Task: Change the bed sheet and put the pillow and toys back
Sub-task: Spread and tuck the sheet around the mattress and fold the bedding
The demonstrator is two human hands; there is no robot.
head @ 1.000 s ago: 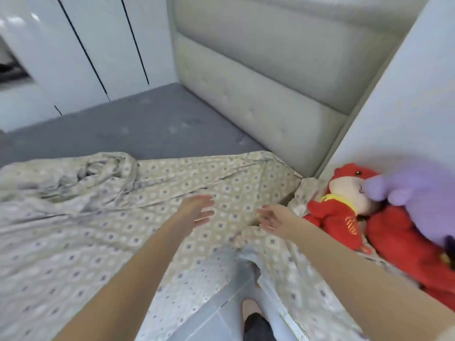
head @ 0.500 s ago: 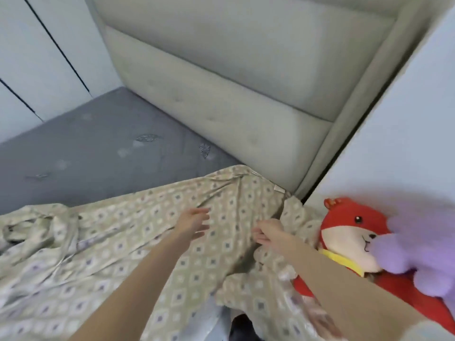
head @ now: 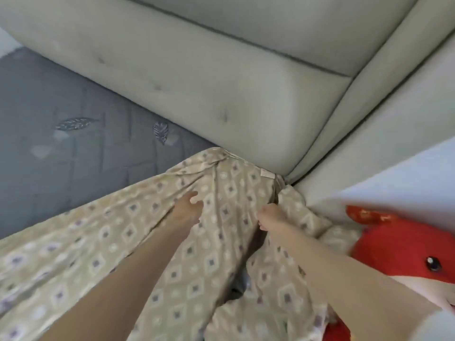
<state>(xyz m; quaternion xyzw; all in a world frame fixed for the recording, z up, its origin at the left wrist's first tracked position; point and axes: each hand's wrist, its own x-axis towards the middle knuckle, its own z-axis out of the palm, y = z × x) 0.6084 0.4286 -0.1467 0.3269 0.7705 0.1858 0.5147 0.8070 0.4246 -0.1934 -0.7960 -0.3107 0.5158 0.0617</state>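
A beige bed sheet [head: 229,193] with a diamond pattern lies over the near corner of the grey mattress [head: 61,124], its corner bunched against the headboard. My left hand [head: 187,210] rests on the sheet with fingers loosely spread. My right hand [head: 270,217] grips a fold of the sheet at the mattress corner, fingers curled into the cloth. A red plush toy [head: 403,254] with a black eye lies at the right, just beyond my right forearm.
A padded cream headboard [head: 221,70] runs along the back and meets a padded side panel [head: 369,124] at the corner. A pale wall [head: 406,178] stands at the right behind the toy. Most of the mattress at the left is bare.
I have leaned in toward the headboard corner. Both hands moved forward onto the sheet, and the right hand has closed on a fold. The purple toy has left the view.
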